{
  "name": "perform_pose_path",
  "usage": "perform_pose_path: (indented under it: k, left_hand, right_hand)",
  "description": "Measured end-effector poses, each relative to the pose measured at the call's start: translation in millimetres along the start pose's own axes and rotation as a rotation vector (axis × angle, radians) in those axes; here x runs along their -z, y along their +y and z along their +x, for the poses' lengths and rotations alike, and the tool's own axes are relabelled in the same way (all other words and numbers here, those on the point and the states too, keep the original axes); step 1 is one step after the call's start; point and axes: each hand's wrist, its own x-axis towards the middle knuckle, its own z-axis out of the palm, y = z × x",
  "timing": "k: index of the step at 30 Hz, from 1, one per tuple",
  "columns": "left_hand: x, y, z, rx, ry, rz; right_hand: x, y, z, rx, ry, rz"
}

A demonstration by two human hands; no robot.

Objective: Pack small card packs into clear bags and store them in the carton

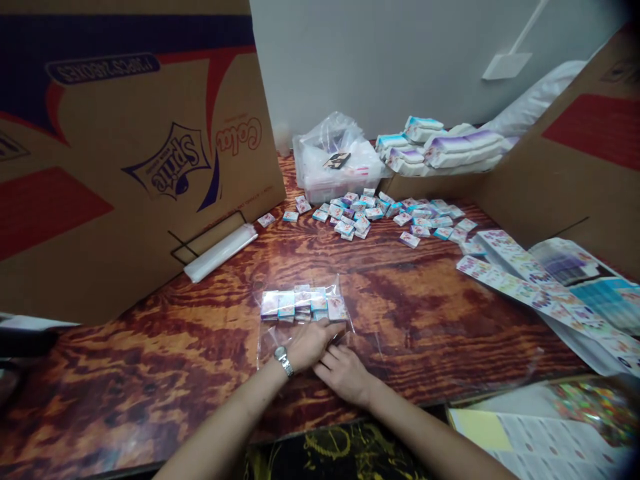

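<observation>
The left hand (309,343), a silver metal watch (283,361) at its wrist, lies across the near part of a clear, flat plastic bag (271,343); the right hand (345,375) meets it, fingers bent, and whether either pinches the film I cannot tell. In the bag's far end sits a row of small white, blue and purple rectangular boxes (286,305), on the brown, wood-grained worktop (410,300). An uneven tug on the thin film could knock the row askew, and a hard pull might tear it. Beyond, loose little boxes of like colours (374,214) lie scattered before a clear plastic tub (325,194); leftward stands a big brown cardboard carton (100,180).
</observation>
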Motion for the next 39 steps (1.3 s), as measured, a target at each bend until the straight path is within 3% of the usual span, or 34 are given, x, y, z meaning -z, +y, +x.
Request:
perform_pose_path:
  k: [7,16,20,22,25,28,31,39]
  left_hand:
    - [2.9,0.2,15.3,0.025,-0.071,0.047]
    - [-3.2,-7.3,31.9,0.163,0.118,0.052]
    - [-8.0,-5.6,29.6,0.173,0.172,0.019]
    - [-9.3,-5.8,27.0,0.155,0.182,-0.003]
    - [-11.1,-6.0,23.9,0.121,0.192,-0.033]
    - [-13.4,-5.4,24.7,0.093,0.205,-0.053]
    - [-15.9,-4.9,28.9,0.09,0.221,-0.063]
    - [-22.2,-6.4,45.6,0.183,0.308,-0.082]
  right_hand:
    - [-0.8,0.1,-1.0,-0.007,0.045,0.042]
    - [6.9,0.4,-0.5,-0.034,0.042,0.009]
    - [21.5,-0.2,-4.1,-0.047,0.041,0.04]
    - [34.3,5.2,-4.3,-0.154,0.086,0.012]
    - [48.7,23.3,0.7,-0.5,0.163,-0.135]
    - [48.8,43.6,9.4,-0.747,0.022,-0.124]
    - [40.6,53.2,14.6,-0.826,-0.15,0.023]
    - [44.0,48.9,7.0,-0.662,-0.176,0.074]
